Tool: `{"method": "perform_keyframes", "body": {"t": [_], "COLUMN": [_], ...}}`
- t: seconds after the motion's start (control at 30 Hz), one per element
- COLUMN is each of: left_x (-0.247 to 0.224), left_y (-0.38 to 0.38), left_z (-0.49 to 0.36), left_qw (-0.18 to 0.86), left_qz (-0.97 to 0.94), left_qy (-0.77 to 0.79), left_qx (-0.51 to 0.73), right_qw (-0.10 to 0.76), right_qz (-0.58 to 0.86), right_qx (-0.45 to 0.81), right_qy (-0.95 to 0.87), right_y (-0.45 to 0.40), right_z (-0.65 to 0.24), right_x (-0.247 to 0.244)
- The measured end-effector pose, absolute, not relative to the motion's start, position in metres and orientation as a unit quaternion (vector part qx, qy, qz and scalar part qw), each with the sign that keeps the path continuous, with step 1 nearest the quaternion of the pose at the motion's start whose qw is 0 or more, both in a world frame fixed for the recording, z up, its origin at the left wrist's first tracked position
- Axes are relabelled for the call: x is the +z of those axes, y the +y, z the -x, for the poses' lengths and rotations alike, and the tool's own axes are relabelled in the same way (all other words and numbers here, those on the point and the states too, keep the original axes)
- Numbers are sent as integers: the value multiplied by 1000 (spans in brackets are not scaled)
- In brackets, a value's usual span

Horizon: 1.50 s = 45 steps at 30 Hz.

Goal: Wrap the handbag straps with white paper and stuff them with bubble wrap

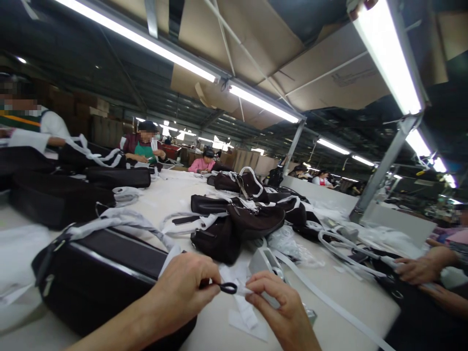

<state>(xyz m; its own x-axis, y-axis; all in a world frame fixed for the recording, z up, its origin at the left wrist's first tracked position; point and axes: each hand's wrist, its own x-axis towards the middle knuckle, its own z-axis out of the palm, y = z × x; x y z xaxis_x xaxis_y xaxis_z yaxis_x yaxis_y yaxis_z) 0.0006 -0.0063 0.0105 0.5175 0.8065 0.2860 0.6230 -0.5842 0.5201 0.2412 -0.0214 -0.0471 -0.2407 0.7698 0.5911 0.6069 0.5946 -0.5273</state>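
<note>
My left hand [186, 282] is closed, pinching a thin black strap loop [229, 288] that sticks out to the right of its fingertips. My right hand [281, 302], also closed, pinches a small whitish translucent piece [242, 290] close to the loop's end; whether it is plastic film or paper I cannot tell. Under my left forearm lies a large black bag [109, 263] with a silvery zipper line and a handle wrapped in white paper [124, 218]. White paper slips [246, 327] lie on the table below my hands.
A grey tape dispenser [261, 261] stands just beyond my right hand. Black bags [256, 219] pile up mid-table, beside crumpled clear plastic [288, 243]. A long white strip [325, 298] crosses the right side. A co-worker's hands [420, 268] work on black material at right; others sit further back.
</note>
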Motion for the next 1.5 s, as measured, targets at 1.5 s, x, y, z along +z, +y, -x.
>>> {"method": "perform_keyframes", "body": {"t": [1.5], "left_x": [10], "left_y": [-6], "left_z": [54], "left_qw": [164], "left_qz": [-859], "left_qy": [417], "left_qx": [249], "right_qw": [184], "right_qz": [515], "right_qx": [52], "right_qy": [-835], "right_y": [-7], "right_z": [-184], "right_x": [21]}}
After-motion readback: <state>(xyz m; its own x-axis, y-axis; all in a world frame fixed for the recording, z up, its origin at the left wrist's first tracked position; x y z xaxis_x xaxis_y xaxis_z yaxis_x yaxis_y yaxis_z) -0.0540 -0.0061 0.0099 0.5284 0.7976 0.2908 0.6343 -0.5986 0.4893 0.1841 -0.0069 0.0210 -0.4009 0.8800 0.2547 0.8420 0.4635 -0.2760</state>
